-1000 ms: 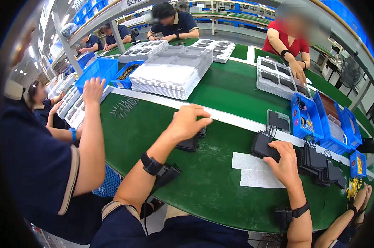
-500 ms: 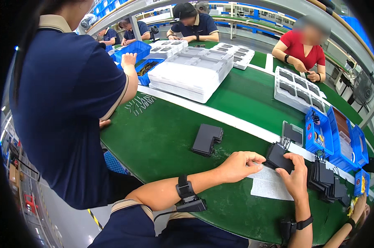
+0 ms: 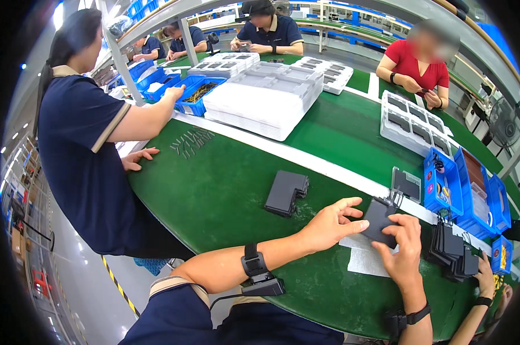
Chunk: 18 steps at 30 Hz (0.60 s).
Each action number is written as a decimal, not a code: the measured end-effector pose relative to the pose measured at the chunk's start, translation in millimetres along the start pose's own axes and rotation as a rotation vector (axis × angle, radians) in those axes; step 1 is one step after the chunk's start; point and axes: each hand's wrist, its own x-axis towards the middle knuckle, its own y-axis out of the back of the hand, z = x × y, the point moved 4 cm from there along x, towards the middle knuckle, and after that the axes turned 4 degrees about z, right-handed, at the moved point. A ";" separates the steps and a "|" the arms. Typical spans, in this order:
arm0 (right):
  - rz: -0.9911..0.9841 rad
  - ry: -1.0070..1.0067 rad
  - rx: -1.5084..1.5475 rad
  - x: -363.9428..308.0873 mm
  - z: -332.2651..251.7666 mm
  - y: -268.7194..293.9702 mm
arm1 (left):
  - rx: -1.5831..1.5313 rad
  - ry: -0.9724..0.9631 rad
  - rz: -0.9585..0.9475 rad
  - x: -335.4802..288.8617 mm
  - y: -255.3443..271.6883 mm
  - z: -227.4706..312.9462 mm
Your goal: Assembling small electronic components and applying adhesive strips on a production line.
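My right hand (image 3: 402, 244) grips a flat black rectangular piece (image 3: 378, 220) by its near right side, thumb below and fingers bent over it. Thin dark leads stick out by the far end of the piece. On its left edge rests the thumb of my left hand (image 3: 333, 225), whose other fingers are apart and curved beside it. A white sheet (image 3: 368, 261) lies on the green table under my hands. Left of them is a stack of black notched pieces (image 3: 287, 192). Several black pieces with leads (image 3: 452, 251) are heaped right of my right hand.
A co-worker's hand (image 3: 485, 277) reaches in at the right by a small blue bin (image 3: 502, 256) of yellow parts. Larger blue bins (image 3: 442, 183) and white trays (image 3: 414, 122) stand beyond. Another person stands at the left, near loose small strips (image 3: 192, 142) and a tall tray stack (image 3: 254, 103).
The black piece has shifted slightly left and tilted into fuller view in my right hand. My left fingers have spread. The person at the left has leaned away, and the co-worker's hand has moved toward the heap.
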 end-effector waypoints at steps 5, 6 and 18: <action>-0.134 0.112 -0.067 -4.0 -12.0 -7.2 | -0.096 0.083 -0.157 2.2 -0.6 0.2; -0.132 0.113 -0.062 -3.8 -10.6 -6.5 | -0.091 0.072 -0.141 1.3 -0.1 -1.0; 0.189 -0.655 0.741 -13.0 17.6 -4.3 | 0.069 0.087 -0.204 -11.0 -13.4 6.9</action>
